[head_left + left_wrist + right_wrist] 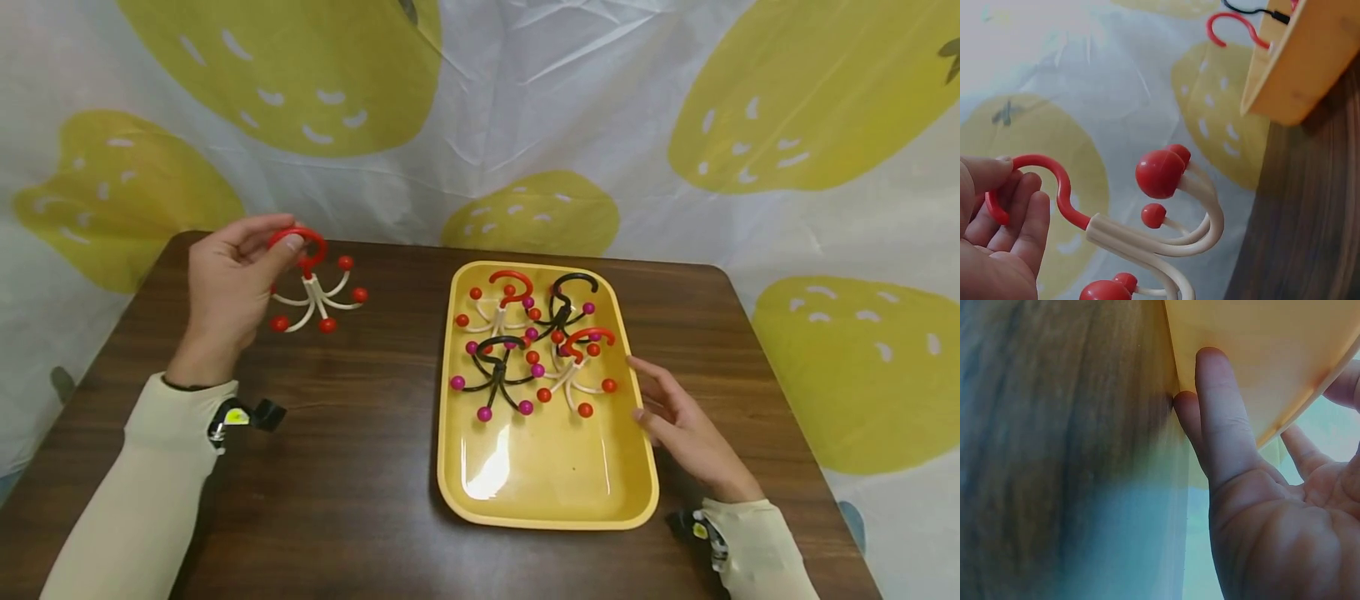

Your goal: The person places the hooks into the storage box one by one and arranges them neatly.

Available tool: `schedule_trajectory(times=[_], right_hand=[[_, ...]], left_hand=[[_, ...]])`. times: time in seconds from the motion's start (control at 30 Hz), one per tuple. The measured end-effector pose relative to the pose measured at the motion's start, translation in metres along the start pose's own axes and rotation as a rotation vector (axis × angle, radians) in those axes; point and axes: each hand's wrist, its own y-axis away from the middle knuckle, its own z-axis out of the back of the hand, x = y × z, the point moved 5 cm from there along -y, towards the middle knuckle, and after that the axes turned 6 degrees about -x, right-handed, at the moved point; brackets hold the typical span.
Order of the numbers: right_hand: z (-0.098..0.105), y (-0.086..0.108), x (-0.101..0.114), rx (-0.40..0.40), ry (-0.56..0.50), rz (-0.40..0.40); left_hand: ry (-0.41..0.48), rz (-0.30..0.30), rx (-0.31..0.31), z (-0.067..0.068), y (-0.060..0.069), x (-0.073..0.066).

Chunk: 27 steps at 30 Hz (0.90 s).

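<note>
My left hand [228,279] pinches the red hook of a multi-arm hanger [321,292] above the left side of the table. Its cream arms fan out below and end in red balls; the left wrist view shows the red hook [1063,181] between thumb and fingers. Several similar hangers lie in the yellow tray [543,525]: black ones with magenta balls, such as the front-left black hanger [498,379], and cream ones with red hooks, like the cream hanger [573,371]. My right hand [690,433] touches the tray's right side, its fingers extended against the outer wall.
The tray stands on a dark brown wooden table [360,483], right of the middle. Behind the table hangs a white cloth [517,108] with large yellow fruit prints. The hangers fill the tray's far half; its near part shows bare yellow floor.
</note>
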Motion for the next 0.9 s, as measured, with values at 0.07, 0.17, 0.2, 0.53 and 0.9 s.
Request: schedule_trajectory(times=[0.07, 0.17, 0.2, 0.53, 0.9], right_hand=[[0.0, -0.001, 0.001, -0.001, -0.003, 0.0], [0.001, -0.002, 0.002, -0.003, 0.0, -0.005], [0.001, -0.002, 0.002, -0.003, 0.002, -0.01], [0.001, -0.002, 0.0, 0.001, -0.002, -0.022], [0.001, -0.001, 0.0, -0.001, 0.005, -0.018]], left_hand=[[0.001, -0.02, 0.024, -0.008, 0.004, -0.006], [0.003, -0.046, 0.062, -0.018, 0.01, -0.012], [0.0, -0.053, 0.074, -0.021, 0.012, -0.014], [-0.003, -0.031, 0.204, -0.044, 0.032, -0.02], [-0.1, -0.054, 0.31, -0.072, 0.054, -0.026]])
